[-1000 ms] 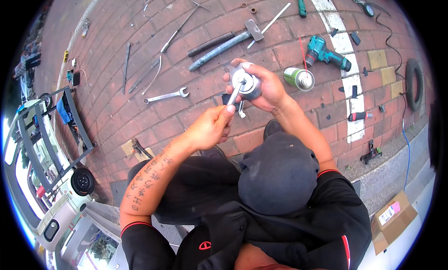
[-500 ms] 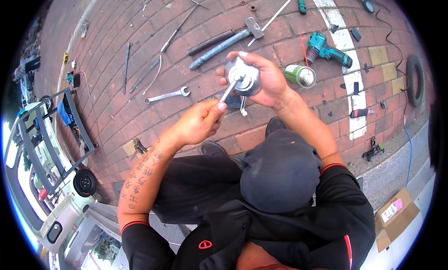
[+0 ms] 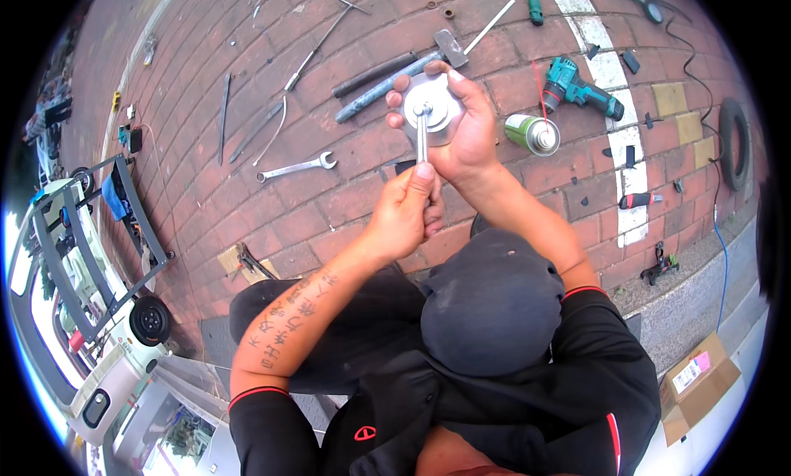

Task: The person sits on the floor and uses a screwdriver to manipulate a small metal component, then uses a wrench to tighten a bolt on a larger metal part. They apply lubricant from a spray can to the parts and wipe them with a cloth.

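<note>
My right hand (image 3: 474, 138) cups a round silver metal part (image 3: 446, 120) with a stepped, raised centre, its fingers curled around the rim. Closed around the handle of a slim silver wrench (image 3: 422, 140), my left hand (image 3: 404, 214) is just below the part. The wrench's far end sits on the bolt or nut at the part's centre, and its handle points back toward me. How the wrench end fits there is too small to make out. Behind the hands, a hammer (image 3: 387, 87) with a blue handle and a dark bar (image 3: 375, 74) lie on the bricks.
On the brick paving lie a combination wrench (image 3: 298, 166), a T-handled rod (image 3: 317, 52), a green spray can (image 3: 521, 130) and a teal cordless drill (image 3: 581, 93). Farther right are a red-black hand tool (image 3: 636, 200) and a tyre (image 3: 733, 142). A cardboard box (image 3: 700, 385) stands lower right.
My left hand has moved right, swinging the wrench handle from slanting left to nearly straight toward me. The round metal part has turned in my right hand and shows more of its face.
</note>
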{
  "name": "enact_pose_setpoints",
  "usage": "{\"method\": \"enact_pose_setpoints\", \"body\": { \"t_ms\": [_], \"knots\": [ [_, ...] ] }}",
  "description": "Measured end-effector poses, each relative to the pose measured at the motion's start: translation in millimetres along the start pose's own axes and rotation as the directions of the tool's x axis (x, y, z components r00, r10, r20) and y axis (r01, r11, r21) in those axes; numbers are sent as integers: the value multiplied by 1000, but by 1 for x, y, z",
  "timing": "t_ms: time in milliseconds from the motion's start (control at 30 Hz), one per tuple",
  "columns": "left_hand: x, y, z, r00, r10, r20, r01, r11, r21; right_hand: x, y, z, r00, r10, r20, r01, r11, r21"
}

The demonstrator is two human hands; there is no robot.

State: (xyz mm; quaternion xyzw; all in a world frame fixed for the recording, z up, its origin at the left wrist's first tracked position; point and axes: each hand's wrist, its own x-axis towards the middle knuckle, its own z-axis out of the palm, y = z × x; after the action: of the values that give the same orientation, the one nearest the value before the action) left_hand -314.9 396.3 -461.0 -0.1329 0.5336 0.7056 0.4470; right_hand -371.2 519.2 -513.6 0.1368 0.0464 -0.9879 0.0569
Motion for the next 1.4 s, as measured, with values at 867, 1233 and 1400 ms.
{"method": "enact_pose_setpoints", "body": {
  "t_ms": [867, 1233, 1400],
  "knots": [
    [10, -15, 34, 941, 157, -301, -113, 981, 161, 11, -3, -15, 992, 79, 96, -85, 994, 70],
    [-5, 10, -16, 985, 44, -166, 99, 640, 762, 3, -24, -44, 880, 447, 159, -462, 884, 73],
    [-9, 22, -34, 994, 65, -90, 48, 483, 874, -1, -16, -53, 865, 492, 99, -500, 862, 80]
  ]
}}
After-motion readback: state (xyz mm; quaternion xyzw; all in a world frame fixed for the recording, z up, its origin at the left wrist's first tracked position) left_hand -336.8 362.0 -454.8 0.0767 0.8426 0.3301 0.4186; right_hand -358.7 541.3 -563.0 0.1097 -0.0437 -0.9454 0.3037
